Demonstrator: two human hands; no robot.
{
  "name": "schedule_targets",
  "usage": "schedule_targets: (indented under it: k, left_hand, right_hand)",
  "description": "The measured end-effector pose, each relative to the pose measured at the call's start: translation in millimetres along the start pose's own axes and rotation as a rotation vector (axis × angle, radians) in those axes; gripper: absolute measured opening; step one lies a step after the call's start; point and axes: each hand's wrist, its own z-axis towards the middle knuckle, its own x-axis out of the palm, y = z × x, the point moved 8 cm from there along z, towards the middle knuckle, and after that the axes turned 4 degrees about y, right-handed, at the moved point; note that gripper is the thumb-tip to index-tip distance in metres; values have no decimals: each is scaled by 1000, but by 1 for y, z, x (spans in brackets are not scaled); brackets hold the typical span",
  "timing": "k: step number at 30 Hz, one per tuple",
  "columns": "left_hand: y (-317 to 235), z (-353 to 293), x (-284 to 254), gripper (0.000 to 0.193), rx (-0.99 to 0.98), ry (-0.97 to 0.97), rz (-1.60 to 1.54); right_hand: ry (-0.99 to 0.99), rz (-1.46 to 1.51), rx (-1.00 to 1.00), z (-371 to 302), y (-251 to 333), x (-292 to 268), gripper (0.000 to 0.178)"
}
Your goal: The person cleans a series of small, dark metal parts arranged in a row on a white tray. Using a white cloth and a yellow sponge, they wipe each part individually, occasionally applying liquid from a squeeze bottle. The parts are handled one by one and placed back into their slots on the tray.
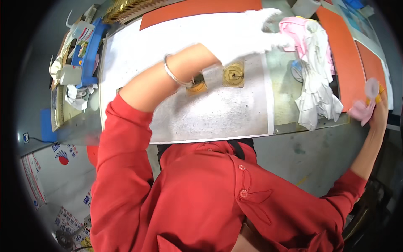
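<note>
My left hand, in a white glove, reaches across the table to the right. Its thumb and fingers are apart, and the fingertips are beside a crumpled pink cloth; whether they touch it I cannot tell. Under that forearm, a square brass-coloured plate with a round emblem lies on a white sheet. A second brass-coloured plate is partly hidden by my wrist. At the far right my right hand, with yellow on its fingers, is closed on a small pink cloth. A blurred pale round piece shows beside it.
White cloths hang over the table's right part, beside a blue-and-clear roll. Orange boards line the right side, another orange board the back. At left stand a blue tray and bottles. Brass-coloured pieces sit at the back.
</note>
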Motion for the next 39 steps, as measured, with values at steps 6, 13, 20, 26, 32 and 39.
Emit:
schedule_targets:
  k: [6, 13, 20, 26, 32, 39]
  left_hand:
    - [-49, -34, 94, 80, 185, -72, 110]
    - [-3, -73, 89, 53, 106, -361, 60]
    - [60, -97, 69, 39, -13, -496, -369]
    - [93, -121, 105, 53, -519, -43, -1082]
    - [90, -141, 103, 45, -506, 39, -1158]
    - [67, -228, -26, 62, -11, -773, 419]
  right_hand:
    - [304, 457, 192, -119, -17, 195, 33]
    - [159, 225, -151, -124, 6, 295, 33]
    - [155, -524, -748, -138, 45, 355, 24]
    - [425, -493, -770, -154, 52, 374, 21]
    - [609, -209, -230, -136, 31, 366, 11]
    - [189, 5, -106, -60, 70, 238, 16]
